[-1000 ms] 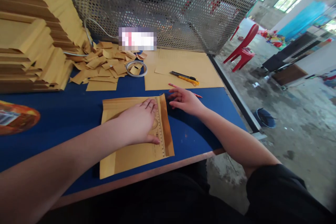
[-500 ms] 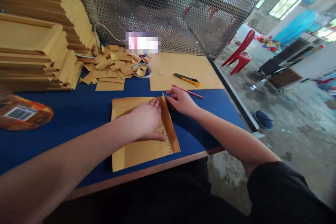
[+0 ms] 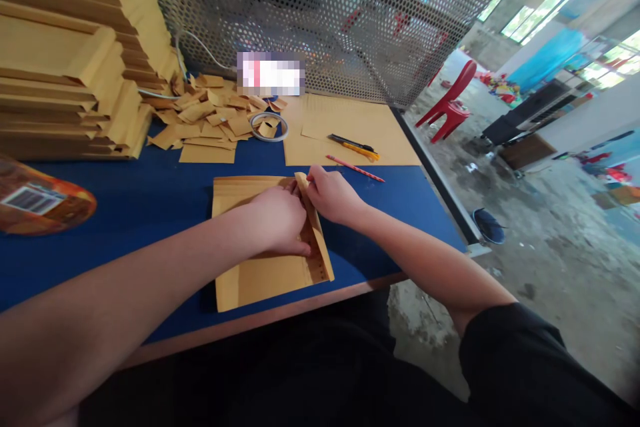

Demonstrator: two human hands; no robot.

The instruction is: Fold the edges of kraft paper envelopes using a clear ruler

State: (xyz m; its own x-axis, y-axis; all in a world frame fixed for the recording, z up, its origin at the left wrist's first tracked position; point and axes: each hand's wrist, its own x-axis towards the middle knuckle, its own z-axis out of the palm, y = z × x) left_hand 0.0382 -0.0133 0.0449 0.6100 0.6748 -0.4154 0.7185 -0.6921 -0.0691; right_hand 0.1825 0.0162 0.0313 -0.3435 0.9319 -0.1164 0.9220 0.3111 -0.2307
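Observation:
A tan paper envelope (image 3: pixel 270 273) lies on the blue table close to its front edge, its right side folded up as a narrow flap. My left hand (image 3: pixel 287 220) rests on the envelope beside the fold, thumb spread toward the front and the other fingertips partly hidden at the flap. With its fingers closed, my right hand (image 3: pixel 333 193) grips the far end of the raised flap. Under my left hand, part of a clear ruler (image 3: pixel 319 267) with markings seems to lie along the fold.
Behind are a red pencil (image 3: pixel 356 168), cutters (image 3: pixel 354 147) on flat brown sheets (image 3: pixel 395 140), a tape roll (image 3: pixel 269 127) and paper scraps (image 3: pixel 200 110). Stacked envelopes (image 3: pixel 60 93) and an orange packet (image 3: pixel 45 200) stand left. A perforated metal screen (image 3: pixel 340 33) rises at the back.
My right hand has moved left onto the flap and closed on it. The flap now leans further inward over the envelope. My left fingers have bent against the fold; the view has shifted slightly.

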